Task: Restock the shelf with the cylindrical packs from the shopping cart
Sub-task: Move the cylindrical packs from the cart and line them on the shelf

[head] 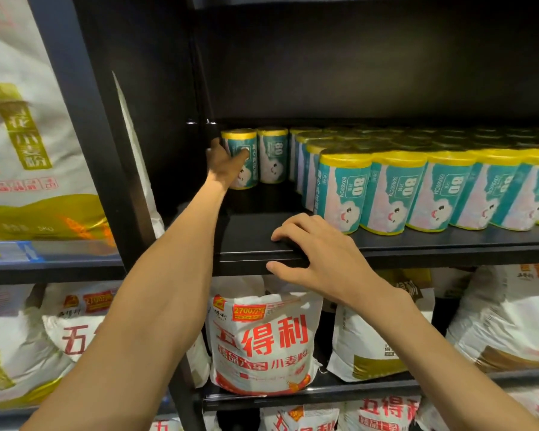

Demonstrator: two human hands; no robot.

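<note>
1. The shelf (417, 244) is dark metal and runs across at chest height; its right two thirds is packed with standing packs, while the left front part is bare board, open room for more; the shopping cart is nowhere in sight.
2. Flour bags (262, 340) fill the level below and the bay to the left; they play no part here.
3. The row of packs (395, 191) stands upright, long axis vertical, yellow caps up, right at the front edge; further rows sit behind it.
4. The left hand (223, 166) is stretched deep into the back left corner, just beside the side wall; its fingers curl round the corner pack (246, 143), which stands upright on the board beside one neighbour (273, 158); I judge this one is being set in place.
5. The right hand (311, 259) holds nothing; its fingers rest spread on the shelf's front lip, thumb under the edge, well apart from the left and nearer the bare patch.
</note>
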